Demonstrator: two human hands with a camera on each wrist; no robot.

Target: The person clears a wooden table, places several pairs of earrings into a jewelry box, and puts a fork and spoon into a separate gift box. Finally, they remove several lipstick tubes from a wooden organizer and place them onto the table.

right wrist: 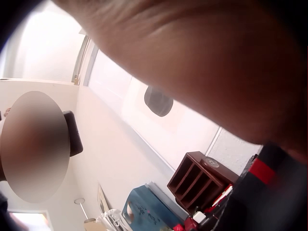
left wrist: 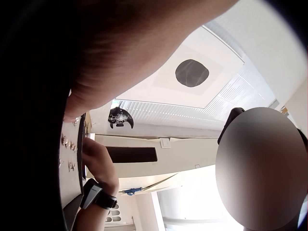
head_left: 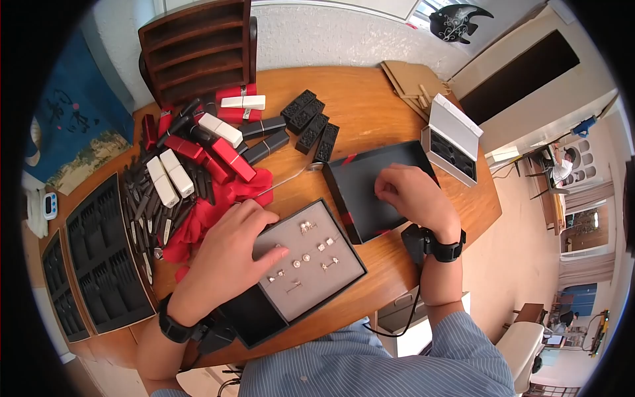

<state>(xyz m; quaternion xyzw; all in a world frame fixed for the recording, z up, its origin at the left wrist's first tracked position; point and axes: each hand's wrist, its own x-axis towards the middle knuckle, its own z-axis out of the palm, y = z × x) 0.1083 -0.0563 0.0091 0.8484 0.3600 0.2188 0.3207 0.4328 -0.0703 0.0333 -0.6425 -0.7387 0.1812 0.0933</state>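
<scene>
A flat black box with a grey pad (head_left: 297,291) holds several pairs of small earrings (head_left: 305,227) in the head view. Over its left edge lies my left hand (head_left: 231,248), fingers and thumb apart, with the thumb above the pad; whether it touches is unclear. To the right is a black box part (head_left: 370,198) with red ribbon (head_left: 348,218) at its side. My right hand (head_left: 420,198) hovers over its inside, fingers bent loosely, with nothing seen in them. In the left wrist view the right hand (left wrist: 99,163) shows beyond the earrings.
Red, white and black slim boxes (head_left: 231,159) are heaped at the back left, beside red cloth (head_left: 254,188). Black compartment trays (head_left: 109,251) stand at the far left, a wooden rack (head_left: 198,49) behind. Black patterned blocks (head_left: 311,122) and an open white box (head_left: 453,142) lie farther back.
</scene>
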